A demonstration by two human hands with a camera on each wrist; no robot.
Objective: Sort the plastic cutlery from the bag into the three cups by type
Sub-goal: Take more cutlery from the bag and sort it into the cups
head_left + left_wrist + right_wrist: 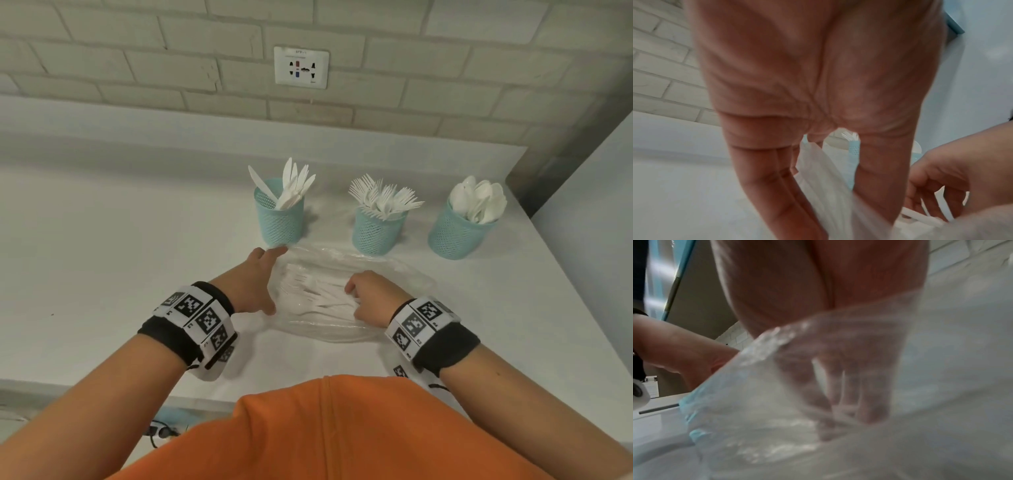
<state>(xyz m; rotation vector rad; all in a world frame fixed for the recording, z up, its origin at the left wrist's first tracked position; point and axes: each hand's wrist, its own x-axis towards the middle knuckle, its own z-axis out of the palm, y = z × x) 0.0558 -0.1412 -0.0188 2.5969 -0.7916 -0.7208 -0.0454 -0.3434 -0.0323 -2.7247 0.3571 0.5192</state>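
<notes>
A clear plastic bag (387, 274) lies on the white table (120, 257) with white plastic cutlery (308, 291) inside. My left hand (263, 277) rests on the bag's left edge, fingers (777, 194) straight and spread. My right hand (356, 298) is inside the bag's near side, its fingers (869, 394) curled round a few white cutlery handles (920, 216). Behind the bag stand three teal mesh cups: the left cup (279, 219) holds knives, the middle cup (376, 233) forks, the right cup (455, 233) spoons.
A brick wall with a socket (301, 68) rises behind the table. The table's right edge (561, 274) runs close past the spoon cup. My orange shirt (325, 428) hides the near edge.
</notes>
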